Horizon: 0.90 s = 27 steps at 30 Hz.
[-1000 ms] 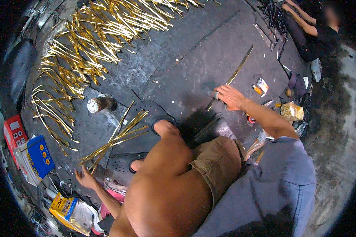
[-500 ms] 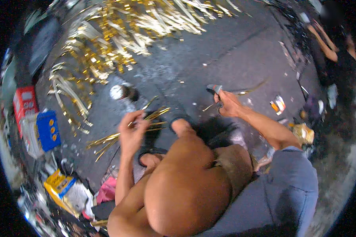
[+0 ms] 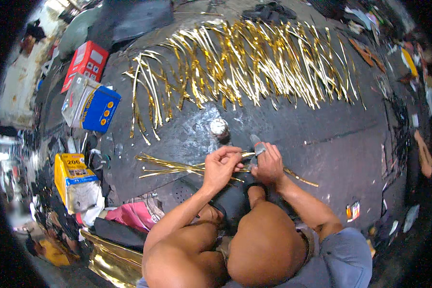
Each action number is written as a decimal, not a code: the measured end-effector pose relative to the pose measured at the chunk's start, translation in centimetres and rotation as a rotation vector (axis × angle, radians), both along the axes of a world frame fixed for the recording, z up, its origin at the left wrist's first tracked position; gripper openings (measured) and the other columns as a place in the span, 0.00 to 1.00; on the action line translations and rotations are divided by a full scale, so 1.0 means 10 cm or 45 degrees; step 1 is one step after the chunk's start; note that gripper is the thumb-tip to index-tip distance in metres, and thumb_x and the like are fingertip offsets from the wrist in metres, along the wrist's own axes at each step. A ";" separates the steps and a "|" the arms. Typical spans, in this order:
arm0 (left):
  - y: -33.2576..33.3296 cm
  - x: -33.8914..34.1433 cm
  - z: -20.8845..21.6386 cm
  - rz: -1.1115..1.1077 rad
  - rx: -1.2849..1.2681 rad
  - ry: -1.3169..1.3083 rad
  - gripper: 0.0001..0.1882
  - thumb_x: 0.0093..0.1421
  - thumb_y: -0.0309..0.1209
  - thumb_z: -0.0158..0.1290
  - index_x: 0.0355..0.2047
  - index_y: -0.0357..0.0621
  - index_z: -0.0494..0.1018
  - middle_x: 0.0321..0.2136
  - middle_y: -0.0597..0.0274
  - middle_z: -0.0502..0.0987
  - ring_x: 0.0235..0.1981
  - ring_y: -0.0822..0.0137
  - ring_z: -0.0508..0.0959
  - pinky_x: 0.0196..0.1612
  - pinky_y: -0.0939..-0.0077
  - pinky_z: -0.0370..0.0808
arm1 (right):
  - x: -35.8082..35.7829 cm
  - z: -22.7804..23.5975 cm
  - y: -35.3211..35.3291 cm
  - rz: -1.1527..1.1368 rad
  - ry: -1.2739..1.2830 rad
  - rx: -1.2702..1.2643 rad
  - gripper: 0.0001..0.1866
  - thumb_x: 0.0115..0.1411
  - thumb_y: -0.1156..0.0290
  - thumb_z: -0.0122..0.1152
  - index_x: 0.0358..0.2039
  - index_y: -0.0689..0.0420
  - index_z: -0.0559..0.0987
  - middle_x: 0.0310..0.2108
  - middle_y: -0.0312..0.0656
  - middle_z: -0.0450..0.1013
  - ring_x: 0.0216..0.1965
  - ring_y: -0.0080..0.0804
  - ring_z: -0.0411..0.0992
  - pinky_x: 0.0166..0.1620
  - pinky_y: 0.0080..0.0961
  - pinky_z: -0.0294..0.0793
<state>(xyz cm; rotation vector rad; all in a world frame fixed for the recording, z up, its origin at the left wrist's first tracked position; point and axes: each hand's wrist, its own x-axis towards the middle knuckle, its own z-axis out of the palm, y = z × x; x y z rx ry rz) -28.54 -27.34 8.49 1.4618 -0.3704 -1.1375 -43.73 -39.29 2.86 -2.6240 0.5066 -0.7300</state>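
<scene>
Both my hands are close together above the dark floor, in front of my knees. My left hand (image 3: 221,168) pinches a narrow gold strip (image 3: 247,155) near its end. On the same strip my right hand (image 3: 270,165) is closed, and a gold tail (image 3: 302,179) sticks out past it to the right. A grey covering with a red band (image 3: 258,145) shows at the tip of a right-hand finger. Beside and beneath my left hand lies a loose bundle of gold strips (image 3: 165,165). Just beyond my hands stands a small round can (image 3: 219,128) with a whitish, crusted top.
Many gold strips (image 3: 273,62) lie spread in a wide row at the far side. Left are a red box (image 3: 88,61), a blue-and-clear container (image 3: 101,108) and a yellow package (image 3: 72,168). A gold sheet (image 3: 113,261) lies by my left leg. Another person's arm (image 3: 423,153) shows far right.
My right hand has come in from the right to meet my left hand, bringing the gold strip. The view has turned, showing more of the far row of strips.
</scene>
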 end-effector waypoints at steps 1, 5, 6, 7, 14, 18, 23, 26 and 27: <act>0.01 -0.02 0.02 -0.002 -0.003 0.007 0.09 0.63 0.24 0.59 0.42 0.32 0.78 0.28 0.62 0.81 0.26 0.77 0.81 0.29 0.84 0.77 | 0.03 0.01 0.00 0.010 0.014 -0.014 0.32 0.33 0.73 0.64 0.44 0.72 0.73 0.35 0.57 0.71 0.35 0.55 0.71 0.40 0.46 0.71; 0.04 0.01 -0.23 0.129 -0.077 -0.154 0.08 0.62 0.24 0.59 0.38 0.31 0.80 0.30 0.63 0.82 0.29 0.77 0.81 0.32 0.82 0.78 | 0.13 0.05 -0.02 0.112 -0.016 -0.056 0.32 0.33 0.74 0.62 0.45 0.70 0.73 0.36 0.58 0.71 0.36 0.56 0.71 0.40 0.46 0.70; 0.03 0.06 -0.12 0.131 -0.036 -0.260 0.08 0.60 0.24 0.60 0.38 0.32 0.81 0.31 0.63 0.83 0.30 0.78 0.80 0.33 0.82 0.79 | 0.16 0.12 -0.03 0.121 0.002 0.083 0.32 0.36 0.76 0.64 0.47 0.67 0.73 0.38 0.57 0.73 0.40 0.55 0.73 0.43 0.45 0.72; 0.05 0.12 -0.08 0.131 -0.040 -0.354 0.08 0.60 0.24 0.60 0.38 0.32 0.81 0.30 0.63 0.83 0.30 0.78 0.80 0.34 0.82 0.79 | 0.23 0.25 -0.03 0.157 -0.064 0.226 0.32 0.37 0.76 0.66 0.48 0.66 0.73 0.40 0.56 0.73 0.42 0.54 0.73 0.44 0.43 0.73; 0.21 0.41 0.03 0.327 -0.043 -0.389 0.06 0.56 0.21 0.62 0.35 0.35 0.81 0.27 0.66 0.81 0.27 0.80 0.77 0.32 0.85 0.75 | 0.66 0.65 0.07 0.326 -0.208 0.790 0.15 0.48 0.76 0.68 0.38 0.63 0.81 0.30 0.46 0.74 0.30 0.44 0.76 0.34 0.34 0.75; 0.30 0.42 -0.08 0.428 -0.066 -0.112 0.05 0.56 0.20 0.61 0.33 0.35 0.80 0.27 0.66 0.81 0.28 0.80 0.78 0.34 0.86 0.74 | 0.75 0.57 0.11 0.378 -0.177 0.761 0.15 0.43 0.78 0.65 0.35 0.63 0.81 0.31 0.47 0.75 0.30 0.45 0.76 0.33 0.34 0.76; 0.35 0.42 -0.17 0.563 -0.087 0.082 0.07 0.57 0.21 0.60 0.37 0.34 0.79 0.29 0.64 0.82 0.29 0.78 0.79 0.34 0.85 0.75 | 0.86 0.53 0.20 0.388 -0.195 0.600 0.12 0.42 0.76 0.63 0.31 0.62 0.78 0.31 0.48 0.75 0.29 0.48 0.76 0.32 0.37 0.77; 0.42 0.39 -0.22 0.593 -0.302 0.382 0.09 0.61 0.21 0.59 0.42 0.34 0.78 0.32 0.62 0.82 0.31 0.75 0.80 0.36 0.83 0.78 | 0.88 0.50 0.17 0.422 -0.242 0.486 0.09 0.42 0.74 0.63 0.25 0.61 0.75 0.29 0.47 0.74 0.29 0.47 0.75 0.31 0.38 0.77; 0.41 0.37 -0.22 0.629 -0.303 0.441 0.08 0.61 0.21 0.59 0.42 0.35 0.78 0.32 0.62 0.82 0.31 0.75 0.80 0.36 0.83 0.78 | 0.89 0.48 0.18 0.390 -0.242 0.512 0.09 0.41 0.74 0.64 0.24 0.60 0.75 0.28 0.46 0.74 0.29 0.46 0.74 0.31 0.38 0.77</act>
